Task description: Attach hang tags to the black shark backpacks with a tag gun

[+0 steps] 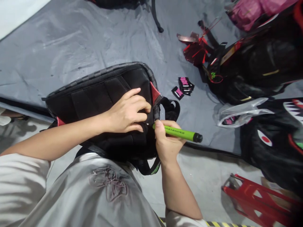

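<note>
Grey sheeting [71,47] covers the work surface, one spread whose far edges run out of view. On it lies one black bag [92,97], just left of the view's centre, with a checkered rim and two red corner patches showing; its near side is partly hidden by the person's arm and clothing. Clock hours are read from this bag. The left hand [129,112] rests palm down on its right half, fingers loosely spread, gripping nothing. At 12 o'clock, a second black item [118,2] is cut off by the top edge. At 4 o'clock, the right hand [168,142] closes around one green marker [181,134], its dark end pointing right; the other end meets the bag's edge beside the thumb, and whether it touches is hard to tell. Between 2 and 3, several black-and-pink cards [186,84] overlap, too stacked to count, with one just beside them. One clear pouch [246,112] lies at 3, near a large black bag [255,66] and a toothed black bag [262,154], both cut off. One red stool [255,195] stands at 4, partly lost in shadow.
</note>
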`<move>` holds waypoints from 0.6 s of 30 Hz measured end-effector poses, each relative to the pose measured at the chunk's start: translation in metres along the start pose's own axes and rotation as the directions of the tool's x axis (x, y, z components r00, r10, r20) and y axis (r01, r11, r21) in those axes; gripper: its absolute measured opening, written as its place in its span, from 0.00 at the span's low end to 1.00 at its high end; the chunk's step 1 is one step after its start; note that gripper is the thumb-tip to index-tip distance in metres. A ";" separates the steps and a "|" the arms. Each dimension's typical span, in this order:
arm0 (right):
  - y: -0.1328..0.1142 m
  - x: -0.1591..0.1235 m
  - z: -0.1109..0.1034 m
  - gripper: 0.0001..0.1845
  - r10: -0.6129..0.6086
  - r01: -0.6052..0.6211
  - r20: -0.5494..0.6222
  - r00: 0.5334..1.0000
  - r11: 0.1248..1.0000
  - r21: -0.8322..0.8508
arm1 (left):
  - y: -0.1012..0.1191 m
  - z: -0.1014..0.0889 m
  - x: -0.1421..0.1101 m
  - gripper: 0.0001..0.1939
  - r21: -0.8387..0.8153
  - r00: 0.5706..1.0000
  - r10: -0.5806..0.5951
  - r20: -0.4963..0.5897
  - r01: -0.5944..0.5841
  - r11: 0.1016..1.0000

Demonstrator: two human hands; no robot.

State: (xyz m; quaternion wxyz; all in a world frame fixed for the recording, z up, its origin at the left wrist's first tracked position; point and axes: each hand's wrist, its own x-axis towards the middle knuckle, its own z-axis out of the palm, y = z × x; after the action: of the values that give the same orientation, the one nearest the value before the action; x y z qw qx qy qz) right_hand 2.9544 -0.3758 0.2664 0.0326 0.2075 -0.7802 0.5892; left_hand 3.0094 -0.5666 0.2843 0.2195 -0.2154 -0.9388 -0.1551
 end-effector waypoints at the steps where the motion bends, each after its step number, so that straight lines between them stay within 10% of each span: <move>1: 0.000 0.000 0.000 0.11 0.003 -0.003 -0.003 1.000 1.000 -0.002 | 0.000 0.000 0.000 0.22 0.006 1.000 0.001 0.000 -0.001 1.000; 18: 0.001 -0.003 -0.002 0.10 0.023 -0.023 -0.010 1.000 1.000 0.012 | 0.002 -0.002 0.001 0.20 0.056 1.000 0.004 0.028 -0.006 0.998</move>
State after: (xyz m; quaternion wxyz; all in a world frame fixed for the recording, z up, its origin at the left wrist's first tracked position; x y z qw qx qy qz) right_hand 2.9561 -0.3732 0.2648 0.0285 0.1956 -0.7790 0.5951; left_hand 3.0101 -0.5656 0.2866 0.2130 -0.2135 -0.9452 -0.1253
